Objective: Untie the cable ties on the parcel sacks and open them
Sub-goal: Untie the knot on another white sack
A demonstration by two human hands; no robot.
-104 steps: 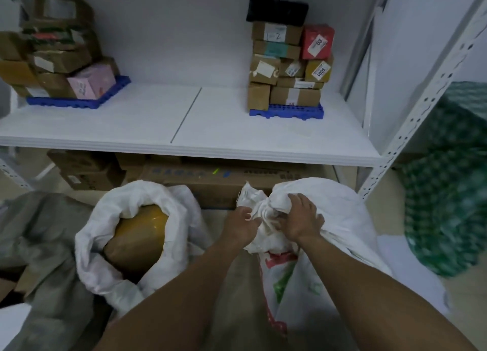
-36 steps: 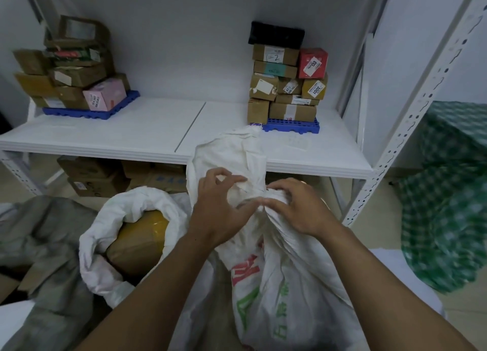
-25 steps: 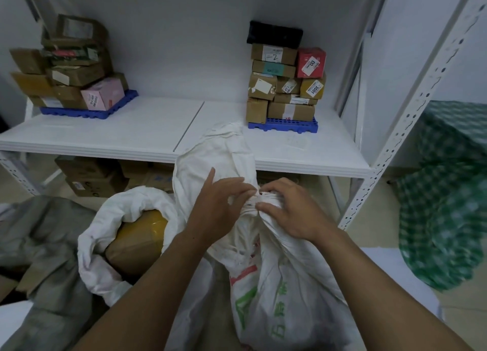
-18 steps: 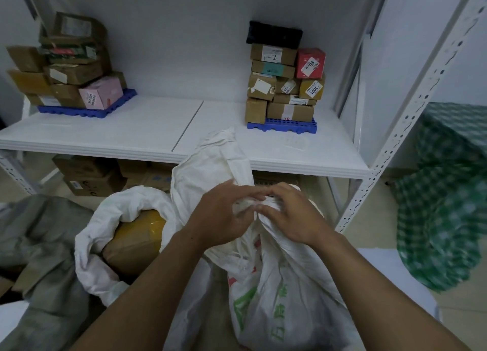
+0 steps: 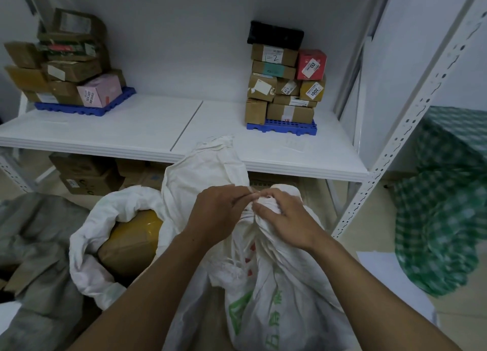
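Head view, progress: one sack (image 5: 113, 234) beside the shelf (image 5: 131, 140) is lying open, showing a yellow parcel (image 5: 131, 242); the printed sack (image 5: 276, 285) in front is staying bunched at its neck, so I judge its tie is not off yet.
Left hand (image 5: 216, 216): pinching a thin strip, likely the cable tie (image 5: 249, 194), at the neck.
Right hand (image 5: 287, 219): gripping the gathered neck.

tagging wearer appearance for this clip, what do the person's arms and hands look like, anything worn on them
Both forearms are bare as far as the frame shows: no sleeves in view. The left hand and right hand wear no gloves, and no watch, bracelet or ring shows on the wrists or fingers. The nails look short and unpainted. No markings are visible.
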